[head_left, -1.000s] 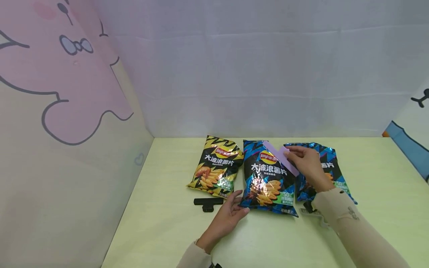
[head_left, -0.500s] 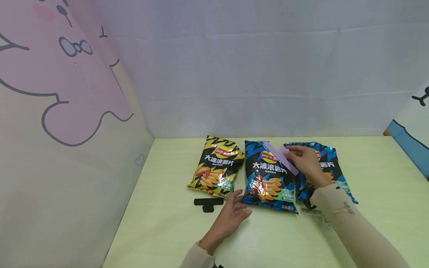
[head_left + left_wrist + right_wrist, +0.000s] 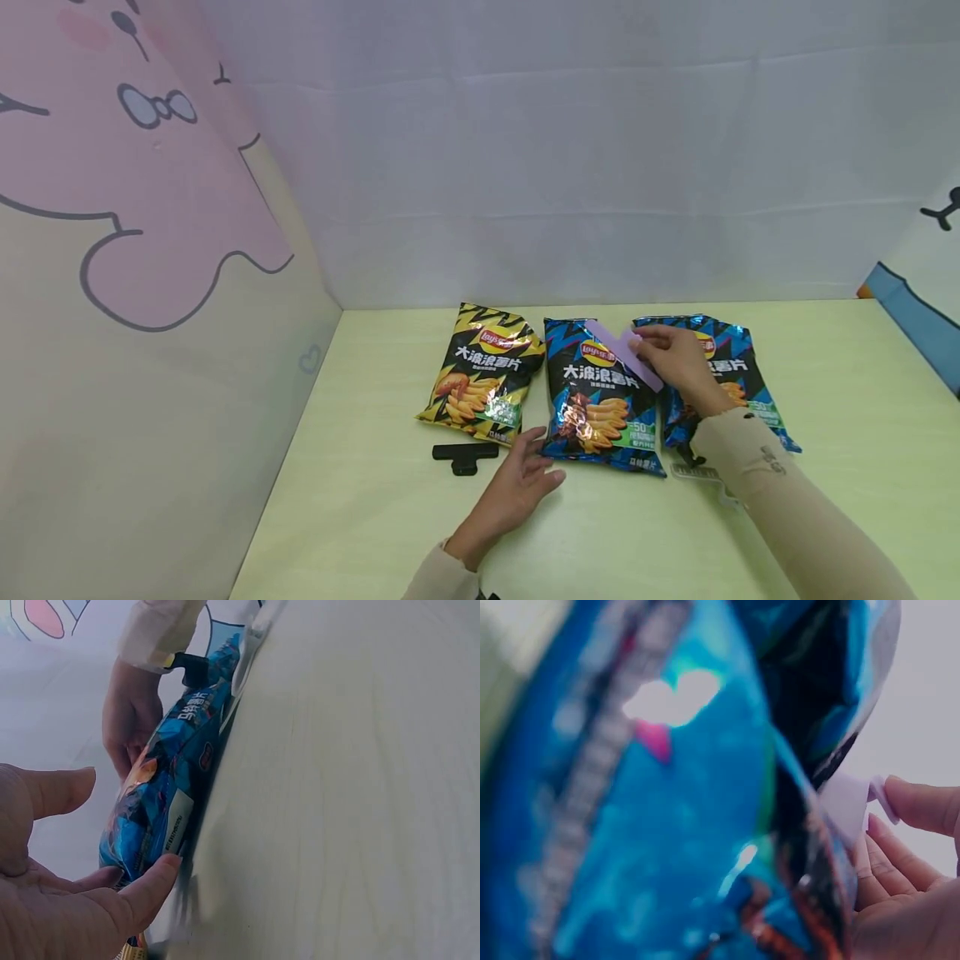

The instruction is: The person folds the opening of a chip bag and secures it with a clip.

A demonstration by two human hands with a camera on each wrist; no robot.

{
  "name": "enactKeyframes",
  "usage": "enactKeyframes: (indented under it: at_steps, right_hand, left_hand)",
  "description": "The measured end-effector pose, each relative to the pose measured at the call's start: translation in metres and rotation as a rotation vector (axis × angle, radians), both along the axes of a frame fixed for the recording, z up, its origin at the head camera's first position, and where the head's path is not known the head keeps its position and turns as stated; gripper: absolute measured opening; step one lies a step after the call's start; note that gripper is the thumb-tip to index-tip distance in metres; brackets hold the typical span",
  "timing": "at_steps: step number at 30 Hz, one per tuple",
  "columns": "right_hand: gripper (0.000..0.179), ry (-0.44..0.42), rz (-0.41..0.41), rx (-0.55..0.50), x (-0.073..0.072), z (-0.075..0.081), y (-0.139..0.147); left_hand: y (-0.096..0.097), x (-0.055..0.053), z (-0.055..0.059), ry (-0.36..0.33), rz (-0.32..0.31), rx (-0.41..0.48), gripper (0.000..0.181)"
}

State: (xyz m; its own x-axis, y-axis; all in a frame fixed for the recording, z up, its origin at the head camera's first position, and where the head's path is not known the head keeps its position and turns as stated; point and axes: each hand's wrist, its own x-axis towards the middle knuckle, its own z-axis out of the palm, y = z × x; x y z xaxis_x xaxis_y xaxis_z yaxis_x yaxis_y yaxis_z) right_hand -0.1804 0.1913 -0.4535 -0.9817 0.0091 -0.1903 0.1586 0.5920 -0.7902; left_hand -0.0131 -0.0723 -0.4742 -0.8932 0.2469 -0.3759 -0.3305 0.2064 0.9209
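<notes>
In the head view a blue Lay's chip bag (image 3: 592, 417) lies in the middle, a lilac bag clip (image 3: 609, 340) set diagonally across its upper right corner. My right hand (image 3: 682, 367) pinches the clip's tab between thumb and fingers. The right wrist view shows the thumb on the lilac clip (image 3: 845, 806), with the shiny bag close in front. At the bag's lower left corner is my left hand (image 3: 513, 483), palm turned up and fingers loosely extended. In the left wrist view its fingertips touch the bag's lower end (image 3: 142, 832), the thumb apart from it.
A yellow chip bag (image 3: 487, 367) lies left of the blue one, with a black bag clip (image 3: 465, 454) in front. Another blue bag (image 3: 750, 367) lies right, partly behind the right arm. Beside the sleeve sits a whitish clip-like item (image 3: 697, 472). A wall (image 3: 540, 167) stands behind the table.
The middle blue bag's lower end has moved slightly up, away from me, and the left hand has shifted slightly right. The right hand still pinches the clip at nearly the same spot.
</notes>
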Motion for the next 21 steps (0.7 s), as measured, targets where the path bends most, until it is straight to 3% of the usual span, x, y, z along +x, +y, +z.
enactKeyframes:
  at_steps: [12, 21]
  right_hand:
    - [0.044, 0.037, 0.085, 0.105, 0.0012, 0.0004, 0.0017]
    - [0.04, 0.089, 0.099, 0.129, 0.0013, -0.0022, 0.0019]
  left_hand:
    - [-0.0001, -0.0003, -0.0014, 0.006, -0.003, -0.003, 0.064]
    - [-0.0011, 0.0006, 0.001, 0.025, -0.022, -0.005, 0.062]
